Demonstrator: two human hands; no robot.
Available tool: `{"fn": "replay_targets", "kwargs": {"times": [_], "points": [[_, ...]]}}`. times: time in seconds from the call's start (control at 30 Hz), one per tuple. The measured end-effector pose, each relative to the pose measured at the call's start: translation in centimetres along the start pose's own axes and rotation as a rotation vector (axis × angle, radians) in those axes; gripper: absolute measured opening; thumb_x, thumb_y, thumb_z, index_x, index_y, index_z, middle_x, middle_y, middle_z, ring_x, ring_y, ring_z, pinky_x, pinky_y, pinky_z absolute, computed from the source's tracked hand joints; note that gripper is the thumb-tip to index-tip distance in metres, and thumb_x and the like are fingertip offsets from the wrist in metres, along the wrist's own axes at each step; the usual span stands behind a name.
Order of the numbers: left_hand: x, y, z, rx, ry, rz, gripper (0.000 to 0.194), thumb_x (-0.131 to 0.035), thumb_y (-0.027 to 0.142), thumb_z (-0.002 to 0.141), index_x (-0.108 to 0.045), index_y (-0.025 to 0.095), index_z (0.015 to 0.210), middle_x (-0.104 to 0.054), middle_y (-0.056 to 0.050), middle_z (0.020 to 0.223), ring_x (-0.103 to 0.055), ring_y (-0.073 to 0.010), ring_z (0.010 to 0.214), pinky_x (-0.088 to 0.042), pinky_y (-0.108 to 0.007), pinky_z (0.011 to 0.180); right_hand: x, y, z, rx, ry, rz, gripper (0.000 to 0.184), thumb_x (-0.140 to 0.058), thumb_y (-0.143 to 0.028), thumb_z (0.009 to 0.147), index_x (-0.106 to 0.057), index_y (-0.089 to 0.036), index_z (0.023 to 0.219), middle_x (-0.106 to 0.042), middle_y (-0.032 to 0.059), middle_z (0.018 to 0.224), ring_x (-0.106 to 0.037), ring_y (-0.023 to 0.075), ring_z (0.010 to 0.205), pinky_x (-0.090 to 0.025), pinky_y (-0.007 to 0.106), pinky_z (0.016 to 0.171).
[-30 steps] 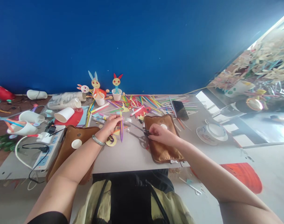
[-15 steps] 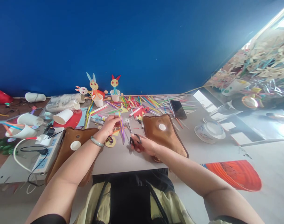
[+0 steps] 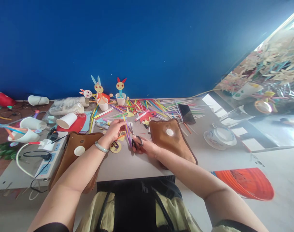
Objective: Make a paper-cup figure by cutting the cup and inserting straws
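Purple strip [image 3: 128, 133] pinched beside the scissors [image 3: 132, 130]

The strip is at the middle of the tabletop [image 3: 122, 167], its far end between the left hand's [image 3: 115, 129] fingertips, its near end slanting toward the right hand [image 3: 144, 147]. Work on it looks partway: no cut-off piece can be made out, and whether the blades touch it I cannot tell. A yellow disc [image 3: 115, 147] with dark markings lies loose just left, no ears visible on it. On the far side, a red-eared figure [image 3: 120, 86] and a blue-eared figure [image 3: 98, 88] stand in cups and appear finished.

The left forearm reaches from the near left across the left brown pouch [image 3: 86, 140], fingers bent in a pinch. The right forearm comes from the near right, over the right brown pouch's [image 3: 171, 145] near part; its fingers grip the scissors' handles, blades pointing far.
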State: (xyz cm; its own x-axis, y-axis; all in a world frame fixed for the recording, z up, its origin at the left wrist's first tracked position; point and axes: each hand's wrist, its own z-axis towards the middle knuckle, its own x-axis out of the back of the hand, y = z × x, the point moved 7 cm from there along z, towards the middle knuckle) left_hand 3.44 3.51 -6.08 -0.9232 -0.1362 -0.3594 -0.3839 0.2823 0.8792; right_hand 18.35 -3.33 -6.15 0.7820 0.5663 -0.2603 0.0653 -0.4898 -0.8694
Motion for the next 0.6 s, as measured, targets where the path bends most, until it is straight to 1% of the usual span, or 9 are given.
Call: {"fn": "replay_targets", "kwargs": {"times": [0.13, 0.23, 0.37, 0.47, 0.6], "points": [[-0.2, -0.2, 0.2, -0.019, -0.011, -0.021, 0.025, -0.081, 0.027, 0.058, -0.062, 0.016, 0.07, -0.063, 0.001, 0.063, -0.058, -0.0121, 0.058, -0.045, -0.025, 0.058, 0.9, 0.0, -0.9, -0.002, 0.012, -0.01, 0.058, -0.065, -0.076, 0.077, -0.046, -0.021, 0.077, -0.062, -0.0009, 0.061, -0.04, 0.0072, 0.045, -0.024, 0.021, 0.042], [-0.5, -0.3, 0.2, -0.03, -0.022, -0.038, 0.023, -0.08, 0.026, 0.059, -0.062, 0.016, 0.068, -0.061, 0.002, 0.062, -0.055, -0.0105, 0.056, -0.042, -0.024, 0.056, 1.1, 0.0, -1.2, 0.004, 0.004, -0.004, 0.057, -0.064, -0.075, 0.078, -0.044, -0.021, 0.077, -0.063, -0.0003, 0.063, -0.041, 0.0072, 0.046, -0.026, 0.022, 0.043], [-0.8, -0.4, 0.0, -0.025, -0.042, -0.077, 0.023, -0.08, 0.025, 0.059, -0.06, 0.016, 0.066, -0.059, 0.002, 0.062, -0.054, -0.01, 0.058, -0.042, -0.023, 0.057, 0.8, -0.1, -0.9, 0.007, -0.005, 0.018, 0.058, -0.064, -0.076, 0.077, -0.048, -0.02, 0.077, -0.063, 0.0, 0.062, -0.041, 0.0077, 0.047, -0.025, 0.021, 0.043], [-0.9, -0.4, -0.1, -0.009, -0.057, -0.108, 0.024, -0.079, 0.028, 0.062, -0.058, 0.016, 0.066, -0.059, 0.002, 0.063, -0.055, -0.0107, 0.059, -0.043, -0.024, 0.058, 0.5, -0.2, -0.5, 0.0, -0.004, 0.049, 0.06, -0.067, -0.078, 0.073, -0.049, -0.02, 0.078, -0.062, -0.0005, 0.06, -0.042, 0.0078, 0.046, -0.026, 0.021, 0.042], [-0.8, -0.6, 0.1, 0.016, -0.056, -0.136, 0.024, -0.076, 0.03, 0.067, -0.055, 0.017, 0.066, -0.058, 0.002, 0.06, -0.052, -0.01, 0.055, -0.042, -0.025, 0.057, 0.1, -0.3, -0.4, -0.002, -0.019, 0.049, 0.06, -0.066, -0.078, 0.073, -0.049, -0.021, 0.078, -0.062, -0.0008, 0.06, -0.04, 0.0072, 0.044, -0.024, 0.021, 0.042]]}}
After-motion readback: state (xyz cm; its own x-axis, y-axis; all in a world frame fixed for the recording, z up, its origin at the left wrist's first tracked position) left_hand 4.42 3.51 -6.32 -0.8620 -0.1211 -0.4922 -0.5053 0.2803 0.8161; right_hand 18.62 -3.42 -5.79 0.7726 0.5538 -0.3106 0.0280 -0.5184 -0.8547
